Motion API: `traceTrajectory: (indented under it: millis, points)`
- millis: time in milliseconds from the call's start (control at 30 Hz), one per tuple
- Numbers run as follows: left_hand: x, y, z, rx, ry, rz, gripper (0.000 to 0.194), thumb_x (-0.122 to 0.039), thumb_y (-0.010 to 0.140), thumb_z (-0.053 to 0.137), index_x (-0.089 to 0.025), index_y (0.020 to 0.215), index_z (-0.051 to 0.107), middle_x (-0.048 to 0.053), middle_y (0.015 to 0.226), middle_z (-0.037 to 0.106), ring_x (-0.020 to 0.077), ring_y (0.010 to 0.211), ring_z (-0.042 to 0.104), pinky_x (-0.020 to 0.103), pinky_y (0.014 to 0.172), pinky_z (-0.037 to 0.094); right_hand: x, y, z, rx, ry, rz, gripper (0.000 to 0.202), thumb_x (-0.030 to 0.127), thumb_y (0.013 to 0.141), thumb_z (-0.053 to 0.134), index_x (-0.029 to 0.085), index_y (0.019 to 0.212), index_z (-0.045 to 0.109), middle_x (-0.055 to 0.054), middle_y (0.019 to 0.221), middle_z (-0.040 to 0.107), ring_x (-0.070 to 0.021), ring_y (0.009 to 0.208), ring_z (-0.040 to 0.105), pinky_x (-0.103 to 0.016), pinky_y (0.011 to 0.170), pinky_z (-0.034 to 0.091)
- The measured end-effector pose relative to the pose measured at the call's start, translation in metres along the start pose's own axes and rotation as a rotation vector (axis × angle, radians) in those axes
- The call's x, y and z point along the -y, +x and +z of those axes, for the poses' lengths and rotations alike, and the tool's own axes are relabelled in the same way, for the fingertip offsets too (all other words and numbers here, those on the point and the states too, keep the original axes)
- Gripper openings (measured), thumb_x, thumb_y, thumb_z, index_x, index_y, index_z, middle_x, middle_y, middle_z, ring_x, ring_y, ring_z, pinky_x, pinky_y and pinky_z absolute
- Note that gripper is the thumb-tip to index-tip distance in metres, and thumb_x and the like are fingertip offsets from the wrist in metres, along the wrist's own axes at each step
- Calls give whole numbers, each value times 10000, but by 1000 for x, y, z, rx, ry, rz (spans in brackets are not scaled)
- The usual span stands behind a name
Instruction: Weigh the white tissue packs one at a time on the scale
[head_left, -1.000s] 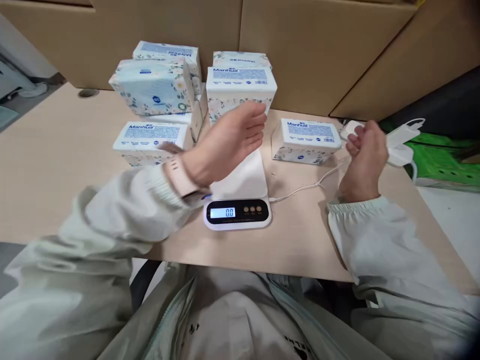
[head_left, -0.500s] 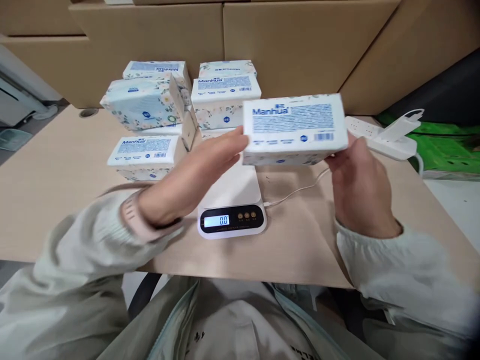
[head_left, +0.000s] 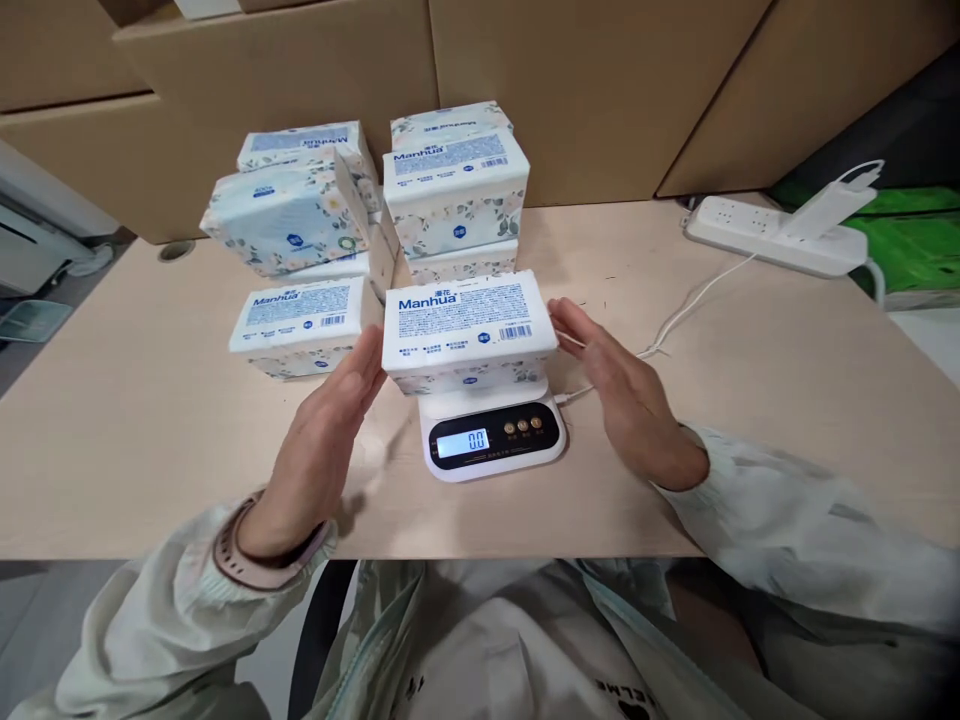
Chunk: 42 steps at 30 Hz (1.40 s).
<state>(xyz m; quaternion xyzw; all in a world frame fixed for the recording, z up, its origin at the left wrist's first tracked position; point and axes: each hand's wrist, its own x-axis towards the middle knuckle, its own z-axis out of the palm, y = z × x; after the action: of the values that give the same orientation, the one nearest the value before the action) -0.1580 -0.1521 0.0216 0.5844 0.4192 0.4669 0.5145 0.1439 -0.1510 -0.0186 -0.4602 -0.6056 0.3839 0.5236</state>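
A white tissue pack (head_left: 469, 325) with blue "Manhua" print rests on a white kitchen scale (head_left: 491, 435) whose display reads 0.0. My left hand (head_left: 326, 440) is flat against the pack's left end, fingers straight. My right hand (head_left: 619, 395) is flat beside the pack's right end, fingertips touching or just off it. Neither hand grips the pack.
Several more tissue packs (head_left: 300, 210) are stacked behind and left of the scale. A white power strip (head_left: 772, 235) with a charger and a cable lies at the back right. Cardboard boxes (head_left: 585, 90) stand along the far edge of the tan table (head_left: 787, 400).
The pack that my hands held in the air at the right has come down onto the scale. Both hands have opened flat at its ends. The camera shifted slightly.
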Motion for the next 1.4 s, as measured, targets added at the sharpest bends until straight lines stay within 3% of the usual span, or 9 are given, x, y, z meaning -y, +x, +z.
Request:
traceTrajectory:
  millis: [100, 233, 400, 800, 1167, 1400]
  points:
    - [18, 2, 2, -32, -9, 94, 467, -533, 1140, 463, -455, 1580, 597, -147, 1751, 421, 265, 1726, 248, 518, 1466, 192, -12, -7, -5, -195, 30, -46, 470, 571, 1098, 548, 376, 1508, 670, 1, 1587, 681, -292, 1524, 609, -592, 1341, 445]
    - [33, 3, 5, 1, -55, 132, 496, -564, 1133, 446, -489, 1614, 543, -157, 1785, 349, 285, 1741, 180, 542, 1470, 152, -15, -13, -8, -303, 24, 11, 472, 555, 1108, 514, 334, 1480, 700, -42, 1532, 721, -321, 1496, 632, -630, 1320, 452]
    - [34, 0, 6, 17, -123, 79, 536, -630, 1120, 395, -481, 1609, 554, -137, 1778, 385, 274, 1751, 128, 533, 1473, 83, -13, -12, -7, -300, 11, 5, 434, 530, 1109, 516, 363, 1454, 719, -32, 1501, 743, -316, 1460, 660, -632, 1306, 462]
    - [28, 3, 10, -13, -111, -20, 641, -711, 1049, 459, -427, 1612, 570, -100, 1801, 353, 319, 1755, 92, 546, 1471, 76, -12, -14, -10, -289, 38, 22, 444, 531, 1120, 483, 346, 1441, 728, -37, 1444, 771, -314, 1420, 684, -631, 1294, 468]
    - [38, 6, 13, 5, -66, 91, 690, -767, 1020, 515, -400, 1603, 561, -69, 1812, 341, 322, 1752, 102, 542, 1469, 91, -14, -13, -2, -297, -22, -73, 537, 629, 1105, 418, 337, 1453, 702, -64, 1430, 762, -318, 1410, 683, -624, 1256, 500]
    - [57, 7, 8, -12, -59, 171, 710, -731, 1055, 483, -399, 1682, 456, -69, 1835, 272, 267, 1749, 152, 473, 1459, 152, -15, -9, 13, -404, -65, -211, 624, 683, 1084, 368, 310, 1480, 675, -79, 1413, 754, -295, 1391, 683, -571, 1256, 491]
